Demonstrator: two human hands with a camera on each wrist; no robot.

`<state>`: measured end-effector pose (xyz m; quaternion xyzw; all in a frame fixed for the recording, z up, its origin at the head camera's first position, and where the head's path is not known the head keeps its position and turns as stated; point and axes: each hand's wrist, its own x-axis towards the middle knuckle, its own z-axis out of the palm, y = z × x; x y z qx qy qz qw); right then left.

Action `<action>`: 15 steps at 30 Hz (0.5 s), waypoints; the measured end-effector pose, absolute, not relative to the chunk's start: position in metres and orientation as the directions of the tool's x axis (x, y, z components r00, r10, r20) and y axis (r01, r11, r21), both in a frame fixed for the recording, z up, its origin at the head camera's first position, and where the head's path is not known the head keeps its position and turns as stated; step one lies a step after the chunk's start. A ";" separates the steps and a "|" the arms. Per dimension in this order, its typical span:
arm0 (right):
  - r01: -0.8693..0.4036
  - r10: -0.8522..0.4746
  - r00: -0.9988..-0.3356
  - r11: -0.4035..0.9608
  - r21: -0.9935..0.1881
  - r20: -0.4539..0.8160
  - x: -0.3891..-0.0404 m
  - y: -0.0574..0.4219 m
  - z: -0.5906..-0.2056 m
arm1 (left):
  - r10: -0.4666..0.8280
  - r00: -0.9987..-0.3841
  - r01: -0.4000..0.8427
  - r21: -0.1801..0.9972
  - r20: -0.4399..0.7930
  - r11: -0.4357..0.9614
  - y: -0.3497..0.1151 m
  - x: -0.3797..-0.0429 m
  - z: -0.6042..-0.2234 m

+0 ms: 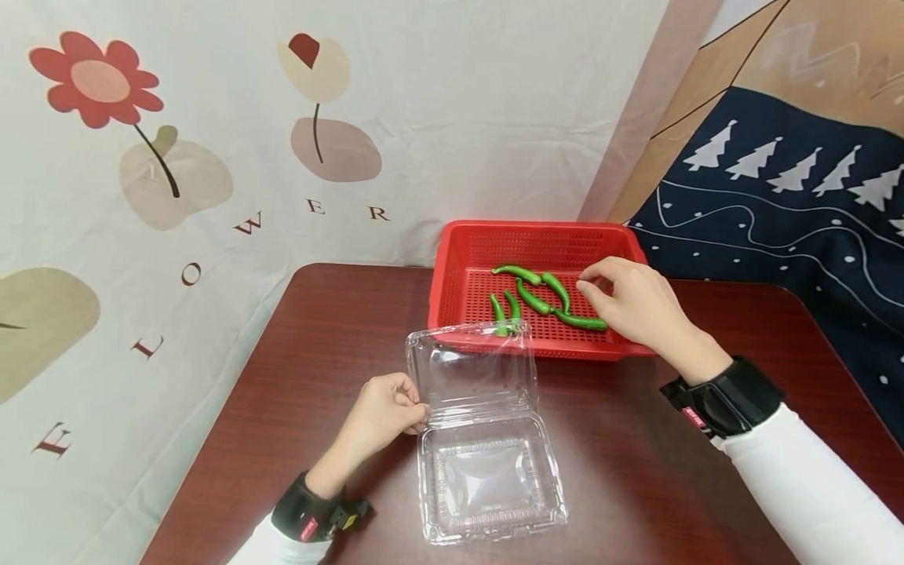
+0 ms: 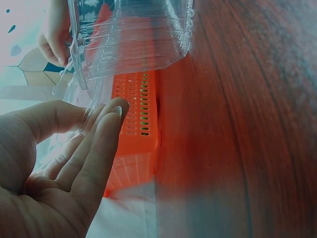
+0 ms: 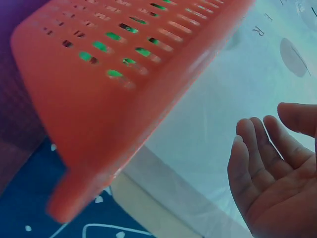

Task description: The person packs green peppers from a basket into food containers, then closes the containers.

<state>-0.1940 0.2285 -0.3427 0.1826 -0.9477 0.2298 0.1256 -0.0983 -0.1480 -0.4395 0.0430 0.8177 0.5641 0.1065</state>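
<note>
A clear plastic clamshell container [image 1: 487, 518] lies opened on the table, its lid [image 1: 469, 380] tilted up toward the basket. At the container's left side, by the hinge, my left hand [image 1: 384, 408] pinches the lid's edge between thumb and fingers. The left wrist view shows the thumb and fingertips [image 2: 101, 129] meeting at that thin plastic. My right hand [image 1: 632, 302] hovers over the right end of a red basket [image 1: 452, 275], fingers relaxed and holding nothing. Several green chili peppers [image 1: 533, 298] lie in the basket, left of that hand. The lid overlaps two of them in the head view.
The dark reddish-brown wooden table [image 1: 318, 337] carries the basket at its back edge. Behind it hangs a pale cloth [image 1: 480, 102] with printed flowers and letters. A navy cloth with white trees [image 1: 791, 169] hangs at the right.
</note>
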 end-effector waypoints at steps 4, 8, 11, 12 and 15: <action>-0.419 -0.333 -0.902 0.831 -0.367 0.275 -0.203 0.219 -0.336 | 0.186 -0.974 -0.059 0.932 -0.133 0.357 -0.148 -0.098 -0.440; -0.451 -0.382 -0.888 0.830 -0.327 0.256 -0.216 0.213 -0.330 | 0.182 -0.973 -0.070 0.936 -0.139 0.345 -0.147 -0.097 -0.439; -0.471 -0.415 -0.879 0.832 -0.294 0.235 -0.227 0.209 -0.329 | 0.178 -0.974 -0.070 0.936 -0.139 0.346 -0.147 -0.097 -0.439; -0.477 -0.427 -0.876 0.832 -0.282 0.222 -0.230 0.208 -0.329 | 0.178 -0.974 -0.070 0.935 -0.139 0.348 -0.147 -0.097 -0.439; -0.504 -0.472 -0.863 0.830 -0.237 0.182 -0.241 0.204 -0.330 | 0.175 -0.975 -0.064 0.930 -0.135 0.361 -0.147 -0.098 -0.439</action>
